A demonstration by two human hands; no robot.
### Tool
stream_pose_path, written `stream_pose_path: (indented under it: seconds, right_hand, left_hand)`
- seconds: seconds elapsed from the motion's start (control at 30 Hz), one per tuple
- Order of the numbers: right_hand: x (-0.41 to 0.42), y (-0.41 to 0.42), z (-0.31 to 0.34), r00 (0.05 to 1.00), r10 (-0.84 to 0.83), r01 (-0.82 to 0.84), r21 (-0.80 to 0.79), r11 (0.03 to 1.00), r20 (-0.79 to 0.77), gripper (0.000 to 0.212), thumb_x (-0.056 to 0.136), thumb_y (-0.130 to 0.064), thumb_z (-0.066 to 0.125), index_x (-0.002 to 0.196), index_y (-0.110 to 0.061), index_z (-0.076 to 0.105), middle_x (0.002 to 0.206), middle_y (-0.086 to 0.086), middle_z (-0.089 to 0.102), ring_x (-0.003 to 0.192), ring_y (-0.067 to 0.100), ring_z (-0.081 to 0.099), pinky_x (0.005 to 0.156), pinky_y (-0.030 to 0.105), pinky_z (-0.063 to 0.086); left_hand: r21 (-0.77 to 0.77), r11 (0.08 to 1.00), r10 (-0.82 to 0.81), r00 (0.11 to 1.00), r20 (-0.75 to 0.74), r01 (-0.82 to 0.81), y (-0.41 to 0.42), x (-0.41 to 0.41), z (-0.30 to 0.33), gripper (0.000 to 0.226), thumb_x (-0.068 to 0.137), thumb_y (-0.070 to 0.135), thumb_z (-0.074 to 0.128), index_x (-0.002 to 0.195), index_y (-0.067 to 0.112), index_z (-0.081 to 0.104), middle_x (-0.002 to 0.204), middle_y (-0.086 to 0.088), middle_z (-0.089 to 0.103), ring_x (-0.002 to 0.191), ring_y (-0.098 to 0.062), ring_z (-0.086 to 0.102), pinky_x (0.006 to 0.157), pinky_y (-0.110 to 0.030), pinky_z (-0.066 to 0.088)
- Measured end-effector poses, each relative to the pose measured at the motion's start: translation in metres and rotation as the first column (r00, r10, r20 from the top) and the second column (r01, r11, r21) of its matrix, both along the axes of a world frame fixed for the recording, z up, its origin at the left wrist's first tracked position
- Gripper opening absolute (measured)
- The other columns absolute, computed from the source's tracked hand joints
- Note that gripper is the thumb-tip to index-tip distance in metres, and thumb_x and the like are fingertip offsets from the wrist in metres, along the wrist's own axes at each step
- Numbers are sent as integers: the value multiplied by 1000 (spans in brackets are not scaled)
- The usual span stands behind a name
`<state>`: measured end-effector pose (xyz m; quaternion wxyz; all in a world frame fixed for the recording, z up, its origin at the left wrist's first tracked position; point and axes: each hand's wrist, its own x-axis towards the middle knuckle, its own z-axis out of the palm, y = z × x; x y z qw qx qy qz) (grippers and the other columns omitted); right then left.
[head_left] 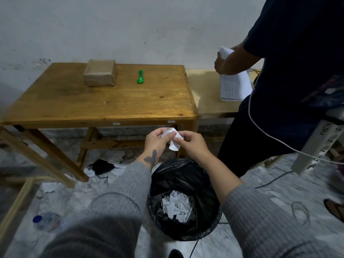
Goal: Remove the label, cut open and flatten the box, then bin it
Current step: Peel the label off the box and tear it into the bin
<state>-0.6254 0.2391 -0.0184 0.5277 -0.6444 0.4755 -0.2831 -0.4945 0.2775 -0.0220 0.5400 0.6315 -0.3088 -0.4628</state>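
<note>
A closed brown cardboard box (100,73) sits at the back of the wooden table (96,103). To its right lies a green utility knife (140,76). My left hand (157,141) and my right hand (190,145) both pinch a crumpled white label (172,139) in front of the table's near edge. Below the hands stands a bin (183,198) lined with a black bag, holding several torn white paper scraps.
A person in dark clothes (290,75) stands at the right, handling white papers (234,86) on a second table. A white cable (264,127) hangs there. A plastic bottle (47,221), a black face mask (102,167) and paper scraps lie on the floor.
</note>
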Motion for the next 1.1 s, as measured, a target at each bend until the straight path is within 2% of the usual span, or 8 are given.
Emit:
stream_pose_path:
  seconds: [0.1,0.23,0.37,0.57,0.7,0.83,0.97,1.1]
  right_hand:
    - [2,-2,2,998,21,-21,4,1000,-66,22,85,-18,69,107,-17,70,97,-3,71,90,10,66,75,22,51]
    - [-3,-4,5,988,19,-21,-12,1000,-152,16,82,-19,73,97,-16,74,91,-2,72,88,13,66,79,28,52]
    - [-6,-5,9,968,26,-47,-78,996,-251,10,77,-19,77,86,-14,76,82,-3,71,80,11,65,74,26,51]
    - [-11,-12,13,908,54,-151,-206,967,-415,16,74,-35,78,69,-21,73,68,-6,68,67,10,61,63,25,49]
    - [-15,-14,17,853,154,-289,-204,935,-499,14,82,-32,71,73,-22,71,74,-5,66,73,11,61,66,24,45]
    - [-19,-17,15,843,121,-286,-247,926,-523,18,83,-31,70,67,-25,66,73,-5,67,73,13,62,67,31,52]
    - [-22,-12,7,856,94,-275,-293,916,-509,26,85,-28,67,61,-31,58,71,-6,65,70,12,59,64,28,44]
    - [-19,-6,1,882,-41,-205,-460,864,-470,26,85,-19,65,64,-23,51,67,-10,54,74,13,47,72,29,33]
  left_hand:
    - [-13,999,48,988,149,-47,1,5,-7,12,82,21,76,92,19,70,88,0,71,87,-17,65,69,-25,51]
    - [-17,1000,26,902,432,-21,3,10,-11,19,76,38,77,88,36,62,99,11,61,107,-19,52,91,-42,47]
    - [-1,980,-121,594,795,201,8,12,-2,31,86,35,67,116,42,61,118,23,57,115,-7,36,97,-36,27]
    - [105,925,-230,318,920,366,4,18,4,17,90,47,59,99,34,66,98,17,63,105,-8,46,95,-32,28]
    - [134,921,-271,354,895,367,2,15,2,18,91,49,55,98,37,67,90,11,62,96,-10,49,93,-31,29]
    - [112,934,-264,440,858,340,4,6,-2,14,91,47,57,92,37,67,88,15,62,92,-7,45,92,-33,30]
    - [137,959,-260,576,775,248,3,0,-8,15,88,47,60,73,49,58,87,14,61,98,-15,52,93,-35,35]
    - [126,984,-175,788,591,125,-3,-13,-6,24,89,35,64,66,37,63,69,17,64,82,-15,60,94,-48,47]
